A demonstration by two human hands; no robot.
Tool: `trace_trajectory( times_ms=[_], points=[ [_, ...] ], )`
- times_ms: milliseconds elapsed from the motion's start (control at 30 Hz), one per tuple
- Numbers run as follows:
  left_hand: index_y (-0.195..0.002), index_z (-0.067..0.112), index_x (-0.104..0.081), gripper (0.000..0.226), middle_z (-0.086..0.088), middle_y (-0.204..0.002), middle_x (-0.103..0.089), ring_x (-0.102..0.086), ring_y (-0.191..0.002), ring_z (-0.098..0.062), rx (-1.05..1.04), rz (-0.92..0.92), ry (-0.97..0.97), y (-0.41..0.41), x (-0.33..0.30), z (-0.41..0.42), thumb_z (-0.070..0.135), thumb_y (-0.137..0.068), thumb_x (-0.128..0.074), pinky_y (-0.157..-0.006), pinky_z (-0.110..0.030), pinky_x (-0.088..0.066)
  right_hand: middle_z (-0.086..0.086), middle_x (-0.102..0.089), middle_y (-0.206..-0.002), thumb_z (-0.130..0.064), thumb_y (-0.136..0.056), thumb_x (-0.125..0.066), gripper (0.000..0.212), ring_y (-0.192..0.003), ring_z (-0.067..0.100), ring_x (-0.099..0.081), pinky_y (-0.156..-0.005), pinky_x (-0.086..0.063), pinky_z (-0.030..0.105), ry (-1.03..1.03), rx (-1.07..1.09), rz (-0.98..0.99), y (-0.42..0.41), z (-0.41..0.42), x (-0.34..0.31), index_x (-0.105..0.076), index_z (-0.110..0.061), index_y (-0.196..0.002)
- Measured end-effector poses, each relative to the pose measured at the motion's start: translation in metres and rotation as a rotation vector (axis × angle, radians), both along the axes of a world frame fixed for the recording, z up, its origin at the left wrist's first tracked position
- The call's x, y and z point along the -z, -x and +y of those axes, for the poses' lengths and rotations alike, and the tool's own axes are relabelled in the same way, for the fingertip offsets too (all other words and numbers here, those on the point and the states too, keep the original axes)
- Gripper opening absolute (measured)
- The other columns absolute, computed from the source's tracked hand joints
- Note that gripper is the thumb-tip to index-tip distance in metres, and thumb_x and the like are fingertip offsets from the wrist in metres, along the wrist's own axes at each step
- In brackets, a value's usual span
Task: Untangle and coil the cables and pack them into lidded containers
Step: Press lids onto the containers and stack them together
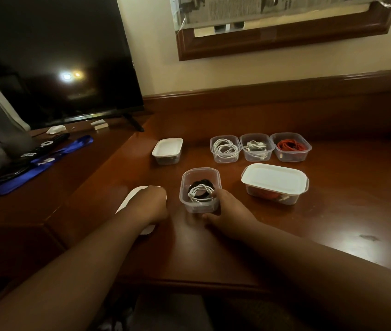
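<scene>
A small clear container (191, 177) with a coiled white cable (200, 192) and a black cable (200, 182) inside stands open in front of me. My right hand (228, 212) grips its near right corner, thumb at the front wall. Left of it, my left hand (154, 203) lies over a white lid (127, 199) on the desk, fingers curled at the lid's far edge. Three open containers stand in a row behind: white cable (225, 148), grey-white cable (256, 147), red cable (290, 146). Two containers are lidded: a small one (167, 150) and a larger one (274, 182) with red cable inside.
A wooden desk (333, 223) with a raised back ledge. A dark TV (58, 63) stands at the left on a lower surface with a remote (44, 145), a blue strap (39, 163) and small white items. A framed mirror (285, 27) hangs on the wall.
</scene>
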State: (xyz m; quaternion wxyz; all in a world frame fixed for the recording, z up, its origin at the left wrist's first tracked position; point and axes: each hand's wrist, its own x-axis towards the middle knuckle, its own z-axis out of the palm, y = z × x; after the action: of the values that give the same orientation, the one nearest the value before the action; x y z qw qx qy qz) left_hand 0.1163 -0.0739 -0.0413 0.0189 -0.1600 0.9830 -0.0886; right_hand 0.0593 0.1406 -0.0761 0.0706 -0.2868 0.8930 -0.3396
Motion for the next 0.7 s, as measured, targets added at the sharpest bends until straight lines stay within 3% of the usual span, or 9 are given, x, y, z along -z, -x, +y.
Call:
trace_trajectory(
  times_ms=[133, 300, 400, 533, 700],
  points=[
    [-0.086, 0.019, -0.061, 0.013, -0.005, -0.087, -0.067, -0.065, -0.080, -0.026, 0.007, -0.046, 0.043, 0.004, 0.000, 0.001, 0.023, -0.073, -0.062, -0.075, -0.035, -0.057, -0.002, -0.049, -0.144, -0.033, -0.085, -0.075, 0.069, -0.120, 0.013, -0.053, -0.088, -0.042, 0.019, 0.071, 0.008, -0.038, -0.009, 0.004, 0.004, -0.040, -0.023, -0.143],
    [-0.101, 0.014, -0.066, 0.021, -0.010, -0.101, -0.069, -0.067, -0.087, -0.027, -0.033, -0.098, -0.051, 0.009, -0.004, 0.003, 0.018, -0.080, -0.066, -0.075, -0.034, -0.058, 0.001, -0.050, -0.143, -0.035, -0.083, -0.077, 0.077, -0.116, 0.013, -0.053, -0.086, -0.043, 0.019, 0.067, -0.014, -0.115, -0.011, 0.009, -0.002, -0.035, -0.025, -0.146],
    [-0.111, 0.015, -0.062, 0.033, -0.010, -0.113, -0.067, -0.065, -0.099, -0.029, -0.052, -0.032, -0.094, 0.007, -0.007, 0.004, 0.019, -0.079, -0.067, -0.082, -0.036, -0.056, 0.001, -0.049, -0.148, -0.034, -0.084, -0.077, 0.084, -0.130, 0.018, -0.050, -0.090, -0.039, 0.019, 0.083, -0.058, -0.168, -0.009, 0.018, -0.009, -0.027, -0.025, -0.151],
    [-0.142, 0.016, -0.048, 0.056, -0.011, -0.138, -0.056, -0.056, -0.123, -0.031, -0.048, 0.149, -0.219, 0.001, -0.021, 0.011, 0.017, -0.088, -0.062, -0.096, -0.038, -0.050, 0.000, -0.044, -0.152, -0.031, -0.083, -0.078, 0.090, -0.137, 0.016, -0.044, -0.093, -0.037, 0.018, 0.162, -0.063, -0.281, -0.006, 0.026, -0.008, -0.021, -0.026, -0.153],
    [-0.124, 0.012, -0.061, 0.043, -0.011, -0.114, -0.067, -0.063, -0.094, -0.026, 0.069, 0.317, -0.422, 0.005, -0.040, 0.042, 0.014, -0.081, -0.067, -0.074, -0.030, -0.048, -0.003, -0.050, -0.147, -0.024, -0.082, -0.079, 0.078, -0.124, 0.003, -0.049, -0.096, -0.039, 0.017, 0.192, -0.077, -0.328, -0.004, 0.024, -0.003, -0.035, -0.025, -0.147]
  ],
)
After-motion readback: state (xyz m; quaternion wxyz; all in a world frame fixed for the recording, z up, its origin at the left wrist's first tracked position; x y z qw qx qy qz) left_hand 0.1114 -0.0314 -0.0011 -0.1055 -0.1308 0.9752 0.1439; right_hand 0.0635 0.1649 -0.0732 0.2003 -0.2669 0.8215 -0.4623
